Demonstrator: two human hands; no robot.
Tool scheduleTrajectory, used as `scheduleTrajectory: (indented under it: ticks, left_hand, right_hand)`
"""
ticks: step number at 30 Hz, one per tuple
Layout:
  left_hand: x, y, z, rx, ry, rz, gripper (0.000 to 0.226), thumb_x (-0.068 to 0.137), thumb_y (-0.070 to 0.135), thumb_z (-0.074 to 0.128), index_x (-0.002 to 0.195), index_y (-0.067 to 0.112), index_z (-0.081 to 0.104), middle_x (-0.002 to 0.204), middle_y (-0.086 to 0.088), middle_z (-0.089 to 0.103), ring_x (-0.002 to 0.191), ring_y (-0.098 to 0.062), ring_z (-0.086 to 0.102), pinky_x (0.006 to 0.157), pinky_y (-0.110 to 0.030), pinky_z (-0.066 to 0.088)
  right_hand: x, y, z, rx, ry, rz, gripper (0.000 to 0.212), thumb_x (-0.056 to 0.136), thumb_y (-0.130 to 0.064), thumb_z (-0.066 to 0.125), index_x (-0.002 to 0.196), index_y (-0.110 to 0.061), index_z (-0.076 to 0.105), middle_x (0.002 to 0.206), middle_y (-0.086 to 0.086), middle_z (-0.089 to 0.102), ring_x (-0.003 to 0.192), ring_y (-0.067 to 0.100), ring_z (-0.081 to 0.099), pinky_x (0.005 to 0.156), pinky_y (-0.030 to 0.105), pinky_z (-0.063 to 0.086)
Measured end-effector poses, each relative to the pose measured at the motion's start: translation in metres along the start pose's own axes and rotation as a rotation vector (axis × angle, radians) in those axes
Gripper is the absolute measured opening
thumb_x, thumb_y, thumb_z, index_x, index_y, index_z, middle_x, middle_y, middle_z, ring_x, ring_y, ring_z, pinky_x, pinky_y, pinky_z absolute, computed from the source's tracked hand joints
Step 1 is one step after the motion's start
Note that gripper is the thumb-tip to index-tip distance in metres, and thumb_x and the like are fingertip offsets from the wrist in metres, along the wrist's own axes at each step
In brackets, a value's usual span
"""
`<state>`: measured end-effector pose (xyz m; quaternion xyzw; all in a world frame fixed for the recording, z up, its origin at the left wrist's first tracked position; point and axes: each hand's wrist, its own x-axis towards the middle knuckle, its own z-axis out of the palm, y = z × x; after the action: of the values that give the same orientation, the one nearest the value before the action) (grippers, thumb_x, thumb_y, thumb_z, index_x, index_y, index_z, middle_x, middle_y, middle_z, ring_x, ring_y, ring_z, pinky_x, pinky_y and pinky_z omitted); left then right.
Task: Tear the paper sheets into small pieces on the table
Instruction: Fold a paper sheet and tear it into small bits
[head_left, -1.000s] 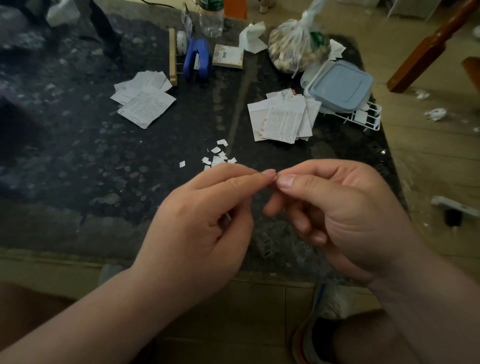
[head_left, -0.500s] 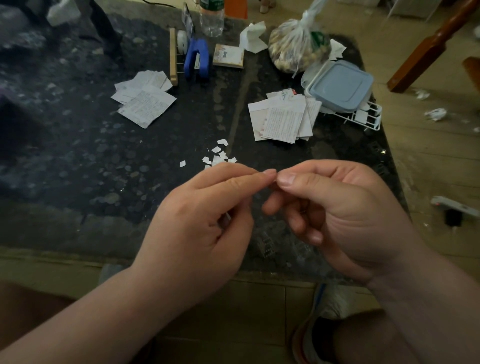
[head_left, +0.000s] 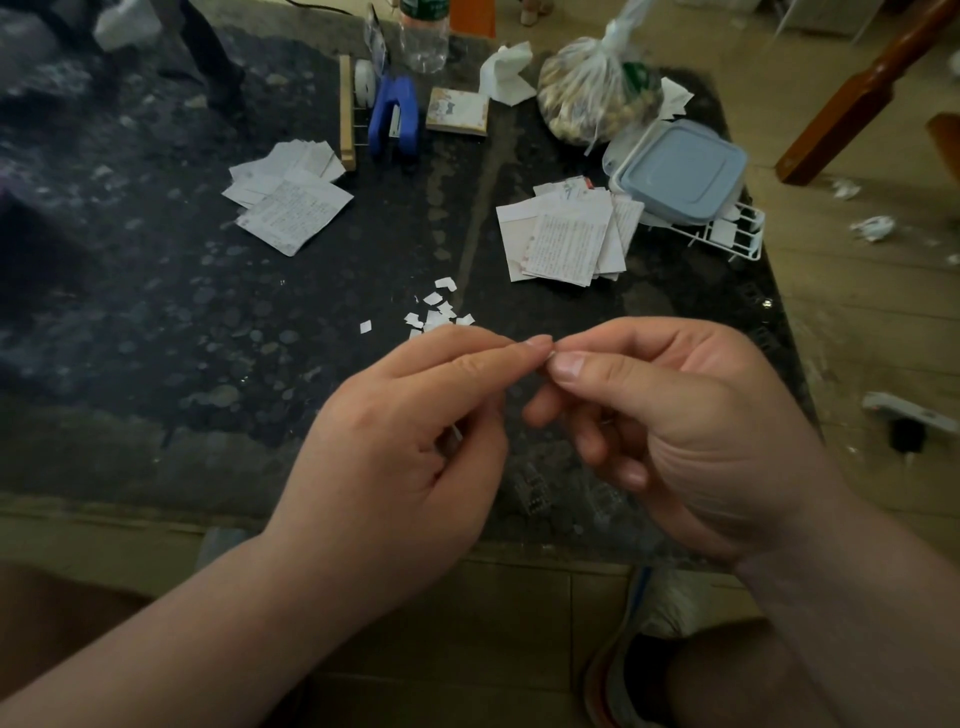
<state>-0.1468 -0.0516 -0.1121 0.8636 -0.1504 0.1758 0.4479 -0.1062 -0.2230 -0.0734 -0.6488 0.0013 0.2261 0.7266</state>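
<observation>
Head view: the dark, mottled, stone-like tabletop (head_left: 156, 312) fills most of the frame, its far left corner lost in blur and shadow. Above its near edge the left hand (head_left: 395, 457) and right hand (head_left: 675, 426) meet fingertip to fingertip. Each pinches thumb against forefinger on a tiny white paper scrap (head_left: 548, 355). Only a pale sliver shows between the nails; the fingers cover the rest. Another thin white edge peeks from under the left hand's curled fingers, too small to make out.

A stack of handwritten paper sheets (head_left: 566, 239) lies flat, touching a square plastic box with a smooth pale blue lid (head_left: 680, 171). A second fanned stack (head_left: 291, 202) lies further left; the writing on both is illegible. The box rests on a white wire rack (head_left: 737, 236). Behind it stands a knotted clear plastic bag (head_left: 597, 98) of lumpy pale contents that cannot be identified. A blue stapler (head_left: 395, 119) lies near the fanned stack.

Between the stacks and the hands, small white torn pieces (head_left: 439, 309) are scattered on the tabletop, the nearest partly hidden behind the left forefinger.
</observation>
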Motion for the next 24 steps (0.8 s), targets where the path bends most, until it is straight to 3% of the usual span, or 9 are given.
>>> scheduleTrajectory:
  ticks: [8,12,15,18,20,24]
  left_hand:
    - [-0.0011,-0.0016,0.0003,-0.004,0.014,0.002,0.041,0.088,-0.006,0.063,0.125,0.011,0.070,0.109,0.003,0.070,0.087,-0.005,0.066,0.074,-0.017,0.052]
    - [-0.0025,0.0027,-0.0001,-0.230,-0.027,-0.202,0.041,0.088,-0.001,0.063,0.122,0.020,0.074,0.107,0.009,0.072,0.080,-0.018,0.072,0.066,-0.033,0.061]
    - [0.0004,0.0050,-0.0014,-0.573,-0.109,-0.468,0.049,0.080,0.001,0.060,0.113,0.031,0.078,0.087,-0.002,0.076,0.070,-0.024,0.073,0.062,-0.041,0.061]
    - [0.0029,0.0030,-0.0027,-0.746,-0.173,-0.598,0.059,0.072,-0.002,0.055,0.115,0.032,0.077,0.075,-0.015,0.075,0.070,-0.046,0.067,0.064,-0.040,0.054]
    - [0.0044,0.0032,-0.0041,-0.780,-0.193,-0.620,0.060,0.071,-0.004,0.054,0.116,0.030,0.077,0.076,-0.017,0.074,0.075,-0.051,0.066,0.066,-0.040,0.053]
    - [0.0042,0.0029,-0.0061,-0.682,-0.243,-0.598,0.063,0.073,0.000,0.055,0.122,0.034,0.073,0.083,-0.013,0.076,0.076,-0.041,0.070,0.069,-0.047,0.058]
  right_hand:
    - [-0.0002,0.0033,0.0005,-0.011,0.004,-0.048,0.014,0.072,-0.018,0.070,0.077,-0.006,0.074,0.069,0.017,0.073,0.043,0.015,0.051,0.033,0.017,0.031]
    - [-0.0029,0.0033,-0.0033,-0.371,0.040,-0.255,0.007,0.086,-0.009,0.074,0.082,-0.013,0.077,0.069,0.004,0.075,0.048,0.009,0.061,0.040,0.017,0.043]
    - [-0.0032,0.0035,-0.0055,-0.714,0.109,-0.472,0.010,0.087,-0.014,0.077,0.078,-0.018,0.077,0.064,-0.004,0.071,0.056,0.013,0.066,0.046,0.023,0.049]
    - [-0.0010,0.0038,-0.0060,-0.827,0.143,-0.573,0.011,0.087,-0.013,0.076,0.077,-0.017,0.076,0.060,-0.010,0.066,0.057,0.012,0.064,0.047,0.015,0.045]
    - [0.0000,0.0037,-0.0065,-0.879,0.161,-0.613,0.009,0.086,-0.013,0.075,0.077,-0.017,0.075,0.060,-0.012,0.064,0.056,0.012,0.063,0.046,0.014,0.044]
    - [0.0008,0.0040,-0.0067,-0.924,0.154,-0.621,0.007,0.087,-0.016,0.075,0.080,-0.018,0.076,0.062,-0.013,0.064,0.055,0.012,0.063,0.046,0.017,0.045]
